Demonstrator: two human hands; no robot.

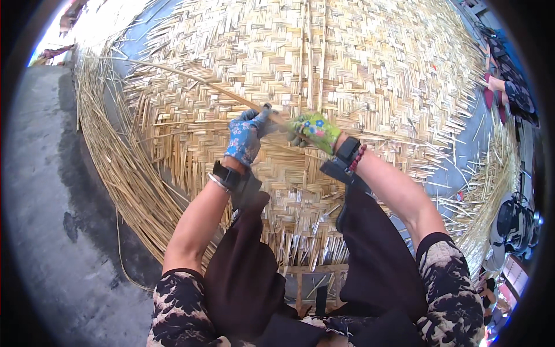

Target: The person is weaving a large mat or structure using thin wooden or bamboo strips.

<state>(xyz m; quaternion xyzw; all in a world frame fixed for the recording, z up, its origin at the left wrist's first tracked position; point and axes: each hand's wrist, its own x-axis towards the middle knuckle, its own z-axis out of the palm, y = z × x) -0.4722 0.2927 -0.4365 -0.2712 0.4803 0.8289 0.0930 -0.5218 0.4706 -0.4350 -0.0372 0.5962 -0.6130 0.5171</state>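
A large woven mat [376, 69] of pale split reed spreads under and in front of me, its edges ragged with loose strip ends. Above it, my left hand [245, 134] in a blue flowered glove is closed around a long reed strip [211, 85]. The strip slants from the far left down toward my hands. Close beside it, my right hand [315, 130] in a green flowered glove is curled at the strip's near end. Slight blur there partly hides its fingertips.
A thick bundle of loose reeds [124, 168] curves along the mat's left side, next to grey concrete floor [52, 173]. More loose reeds [491, 191] lie to the right. Another person's hand [496, 84] shows at the right edge.
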